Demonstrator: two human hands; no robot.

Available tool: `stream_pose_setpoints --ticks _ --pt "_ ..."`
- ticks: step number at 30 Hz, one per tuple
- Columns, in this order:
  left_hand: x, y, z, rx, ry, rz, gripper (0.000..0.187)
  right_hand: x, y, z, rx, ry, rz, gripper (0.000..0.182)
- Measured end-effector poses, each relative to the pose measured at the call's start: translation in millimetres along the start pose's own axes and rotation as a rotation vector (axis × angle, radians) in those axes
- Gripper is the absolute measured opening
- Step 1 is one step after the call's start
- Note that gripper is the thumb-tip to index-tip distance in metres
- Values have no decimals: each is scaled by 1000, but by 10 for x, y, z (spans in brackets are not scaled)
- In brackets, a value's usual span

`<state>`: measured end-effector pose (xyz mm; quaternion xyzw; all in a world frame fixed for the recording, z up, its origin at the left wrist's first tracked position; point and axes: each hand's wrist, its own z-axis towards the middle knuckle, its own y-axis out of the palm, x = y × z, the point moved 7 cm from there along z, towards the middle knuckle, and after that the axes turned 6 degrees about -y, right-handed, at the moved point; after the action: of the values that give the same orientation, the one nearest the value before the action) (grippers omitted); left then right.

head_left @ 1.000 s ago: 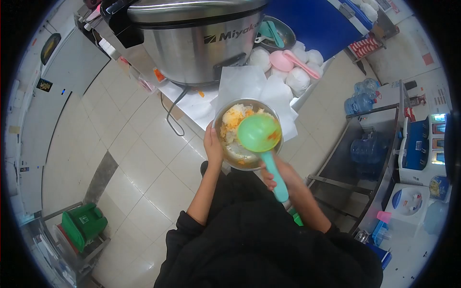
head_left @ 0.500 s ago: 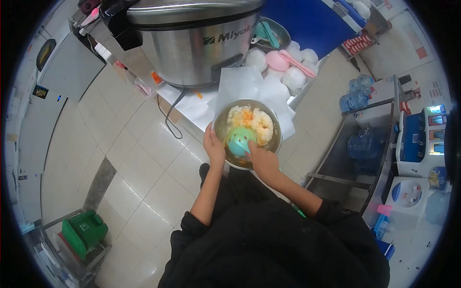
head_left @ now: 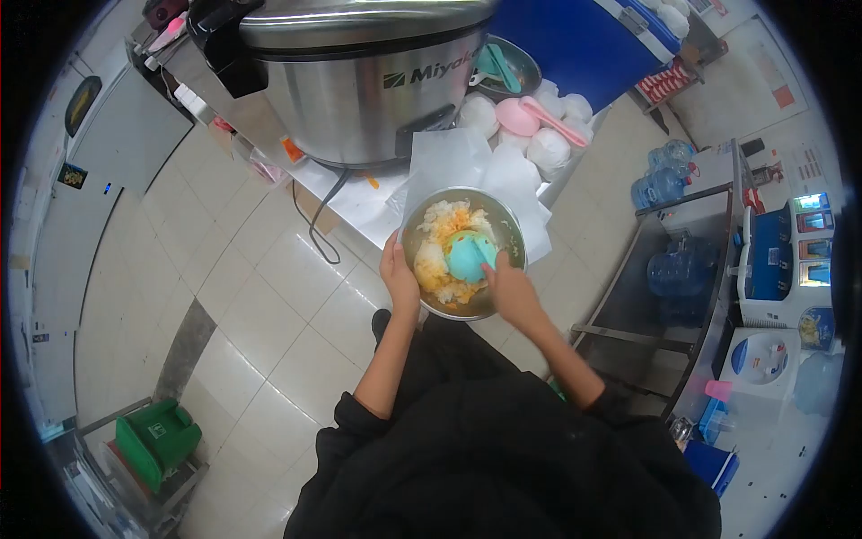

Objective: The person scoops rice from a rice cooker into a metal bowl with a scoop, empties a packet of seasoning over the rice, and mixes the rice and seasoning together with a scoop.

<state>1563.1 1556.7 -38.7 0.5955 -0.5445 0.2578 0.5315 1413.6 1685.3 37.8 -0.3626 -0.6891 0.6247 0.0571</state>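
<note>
While the left hand point(head_left: 398, 274) grips the near-left rim of the bowl point(head_left: 512, 229), fingers curled over the edge, the right hand point(head_left: 510, 286) is closed on the handle of the teal scoop point(head_left: 469, 256). The scoop head sits face-down in the rice point(head_left: 435, 265), roughly at the bowl's centre. The bowl rests on white paper point(head_left: 449, 157) at the counter edge, just in front of the cooker point(head_left: 359, 76).

The step in hand appears to be mixing the white rice with the orange seasoning. To do it well:

1. Keep the left hand firm on the rim. The bowl sits close to the counter edge, and a hard push toward the body could likely slide it off.
2. Work the scoop from the wall inward, lifting and folding. Pressing flat would probably mash the grains.
3. Reach the far side. Orange colour shows mostly at the centre and near edge; the rice at the far-left wall looks plain white.
4. Hold the scoop low, below rim level, so that grains do not spill onto the paper.
5. Scrape the bare steel wall on the right, where residue is likely to cling.

Wrapped white bundles point(head_left: 548, 144) and a pink scoop point(head_left: 539, 112) lie beyond the bowl, well clear of the working area. The cooker's cord point(head_left: 314, 220) hangs off the counter to the left; keep the left elbow away from it.
</note>
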Motion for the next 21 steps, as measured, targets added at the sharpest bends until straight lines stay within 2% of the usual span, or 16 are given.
stream_pose_setpoints --ticks 1,2,5,7,8,9,10,11,13,16,18,20,21 --pt "-4 -11 6 -5 -1 0 36 -13 -62 7 -53 -89 1 29" --pt "17 9 -1 -15 -18 -28 36 34 -202 13 -51 -88 -5 29" --pt "-48 -14 -4 6 -14 -5 36 -118 -666 9 20 -160 79 38" --pt "-43 -41 5 23 15 51 36 -203 -423 -57 -525 196 533 36" --pt "-3 -42 -7 33 72 161 36 -260 -345 21 -526 197 535 36" --pt "53 -34 -23 37 128 273 36 -299 -209 121 -532 153 388 39" --pt "72 -20 -20 32 128 274 36 -274 -100 240 -534 107 236 41" --pt "129 -7 -50 52 139 347 36 -128 65 374 -536 110 233 41" --pt "186 -4 -94 70 148 424 35 -144 133 640 -201 -400 -116 44" --pt "220 22 -91 89 175 451 32 -170 37 624 -168 -500 -224 42" --pt "172 -13 -74 116 172 407 32 -438 -541 319 -162 -488 -157 38" --pt "124 -25 -66 107 162 315 32 -444 -954 70 -87 -236 -403 32" --pt "122 -16 -56 87 158 227 33 -400 -896 -29 -88 -241 -407 32"
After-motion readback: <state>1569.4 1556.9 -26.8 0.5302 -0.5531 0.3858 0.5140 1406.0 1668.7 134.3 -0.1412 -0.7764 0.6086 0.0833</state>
